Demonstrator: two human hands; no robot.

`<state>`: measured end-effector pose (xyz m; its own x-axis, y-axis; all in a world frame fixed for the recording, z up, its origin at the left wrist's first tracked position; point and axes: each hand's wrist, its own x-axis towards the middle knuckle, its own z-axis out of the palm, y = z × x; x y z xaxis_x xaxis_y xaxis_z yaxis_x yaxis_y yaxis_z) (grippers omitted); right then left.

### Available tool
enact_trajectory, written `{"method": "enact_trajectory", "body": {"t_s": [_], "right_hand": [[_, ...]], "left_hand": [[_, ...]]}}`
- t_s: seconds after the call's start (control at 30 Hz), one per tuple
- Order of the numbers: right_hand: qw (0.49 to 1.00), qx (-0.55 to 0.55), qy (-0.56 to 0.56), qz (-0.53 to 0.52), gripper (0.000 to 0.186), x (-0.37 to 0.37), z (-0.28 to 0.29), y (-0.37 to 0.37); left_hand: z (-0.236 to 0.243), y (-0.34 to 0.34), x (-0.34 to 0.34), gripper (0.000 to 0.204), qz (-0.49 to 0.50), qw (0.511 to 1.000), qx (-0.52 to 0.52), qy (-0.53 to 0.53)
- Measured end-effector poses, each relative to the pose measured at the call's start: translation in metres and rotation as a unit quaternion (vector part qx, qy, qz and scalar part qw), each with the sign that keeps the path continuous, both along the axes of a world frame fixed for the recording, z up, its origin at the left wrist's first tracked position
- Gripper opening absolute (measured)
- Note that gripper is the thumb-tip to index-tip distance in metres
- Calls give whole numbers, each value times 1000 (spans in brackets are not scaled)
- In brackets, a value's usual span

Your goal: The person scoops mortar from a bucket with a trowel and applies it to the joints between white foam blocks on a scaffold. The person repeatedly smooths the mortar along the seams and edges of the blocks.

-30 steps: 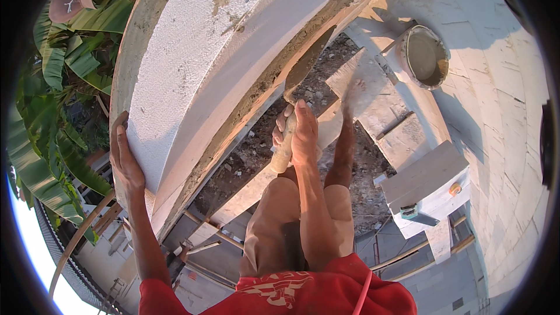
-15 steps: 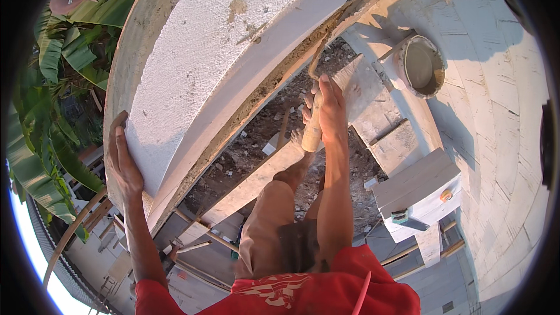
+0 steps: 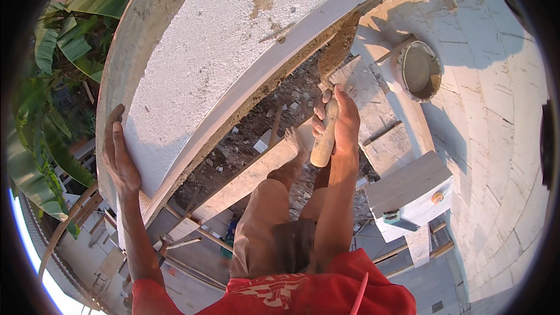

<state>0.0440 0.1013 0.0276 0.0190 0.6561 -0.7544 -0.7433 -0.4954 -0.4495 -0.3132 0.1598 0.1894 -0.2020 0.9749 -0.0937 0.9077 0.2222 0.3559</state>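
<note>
My right hand [image 3: 344,119] is closed round the wooden handle of a trowel [image 3: 341,46]. Its mortar-smeared blade points away from me, close to the underside of a long white block [image 3: 198,76] on a curved ledge. My left hand [image 3: 121,163] lies stretched out along the near left end of that block, fingers extended and nothing gripped. Mortar [image 3: 256,105] runs in a rough strip beneath the block's right edge.
A bucket [image 3: 401,70] with grey mortar stands at the right beside a pale block wall [image 3: 484,116]. Below it sit stacked white blocks [image 3: 408,189]. My bare foot is on a plank [image 3: 233,186] over rubble. Banana leaves [image 3: 35,140] hang at the left.
My right hand has come slightly nearer and to the right with the trowel, which has turned so that its broad blade shows. My left hand stays against the block.
</note>
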Motion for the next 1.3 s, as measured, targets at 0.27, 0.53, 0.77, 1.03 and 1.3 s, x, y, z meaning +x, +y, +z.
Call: {"method": "enact_trajectory", "body": {"t_s": [0.27, 0.53, 0.77, 1.03, 1.3], "right_hand": [[999, 6, 21, -27, 39, -16, 2, 12], [999, 43, -21, -20, 38, -66, -13, 10], [998, 57, 3, -31, 38, -114, 5, -41], [966, 122, 183, -138, 39, -12, -29, -19], [981, 115, 46, -150, 36, 23, -40, 40]], "left_hand": [[0, 0, -2, 58, -2, 1000, 5, -7], [0, -1, -1, 57, 0, 1000, 9, 3], [-2, 0, 0, 56, 20, 1000, 1, -9], [-6, -2, -8, 59, 5, 1000, 8, -14], [-3, -1, -6, 59, 4, 1000, 7, -9]]}}
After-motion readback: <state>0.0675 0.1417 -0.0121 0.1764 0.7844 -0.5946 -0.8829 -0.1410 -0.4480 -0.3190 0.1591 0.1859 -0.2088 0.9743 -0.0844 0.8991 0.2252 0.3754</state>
